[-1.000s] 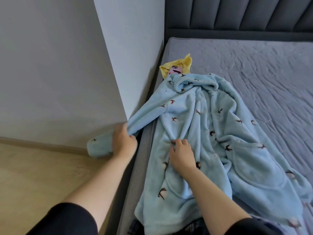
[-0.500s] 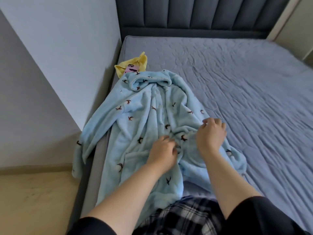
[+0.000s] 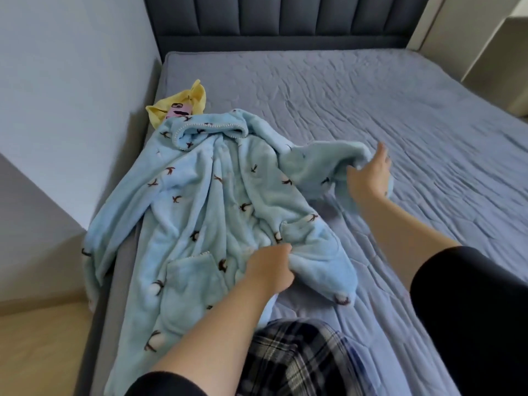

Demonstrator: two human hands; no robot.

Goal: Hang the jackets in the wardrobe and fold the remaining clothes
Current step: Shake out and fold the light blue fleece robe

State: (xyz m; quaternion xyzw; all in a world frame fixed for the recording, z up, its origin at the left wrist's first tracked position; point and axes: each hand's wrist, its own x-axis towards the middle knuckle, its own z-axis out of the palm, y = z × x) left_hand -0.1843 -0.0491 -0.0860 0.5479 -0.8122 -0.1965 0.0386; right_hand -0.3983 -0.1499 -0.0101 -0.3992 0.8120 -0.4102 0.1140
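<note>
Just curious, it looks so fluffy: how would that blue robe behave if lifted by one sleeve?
Probably floppy: the robe sags in folds where the right hand lifts its sleeve, and the other sleeve droops off the bed. Likely bulky, as the pile looks thick. Probably not slippery: the left hand bunches it easily.

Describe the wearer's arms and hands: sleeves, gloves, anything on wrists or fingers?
Black sleeves on both arms, left sleeve and right sleeve, ending near the elbow, with the forearms bare below them. The left hand and right hand are ungloved. No watch, bracelet or ring shows on wrists or fingers, though the right hand is slightly motion-blurred.
</note>
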